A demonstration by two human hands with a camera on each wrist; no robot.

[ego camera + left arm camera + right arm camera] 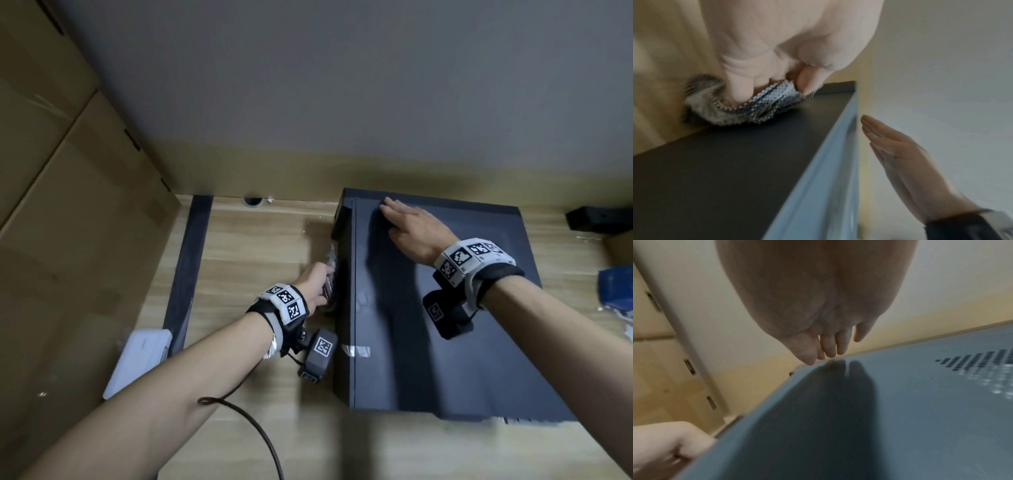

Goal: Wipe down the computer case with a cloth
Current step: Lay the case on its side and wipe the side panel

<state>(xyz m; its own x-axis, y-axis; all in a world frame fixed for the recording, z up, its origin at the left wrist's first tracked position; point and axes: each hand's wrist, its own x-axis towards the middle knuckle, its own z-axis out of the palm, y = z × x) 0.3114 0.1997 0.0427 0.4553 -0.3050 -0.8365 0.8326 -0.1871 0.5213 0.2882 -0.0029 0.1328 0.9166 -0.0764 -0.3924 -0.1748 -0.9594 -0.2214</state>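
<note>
**Cloth on the case's left wall, flat hand on top**

The black computer case (435, 301) lies on its side on the wooden desk (246, 246), filling the 3 o'clock half of the head view. Its far edge runs close along the wall at 12 o'clock, with only a narrow strip of desk between; its near edge stops short of the desk front at 6 o'clock.

The left hand (317, 284) is at the case's left vertical face, about 9 o'clock of the case's middle. Its thumb and fingers (740, 87) are curled round a bunched checked cloth (764, 104), which is pressed against that dark side panel, just below the upper long edge. The cloth is blurred at its outer end.

The right hand (416, 233) lies on the top panel near the far-left corner, fingers straight and together, holding nothing; from the right wrist view I cannot tell whether the palm itself touches.

To 9 o'clock of the case the desk is open wood as far as a dark strip (188, 274), with a white flat device (140, 359) beside it and cardboard boxes (68, 205) beyond. A brown cable (253, 425) trails from the left wrist toward 6 o'clock. At 3 o'clock, beyond the case's right edge, sit a small black block (596, 217) and a blue object (616, 287).
</note>
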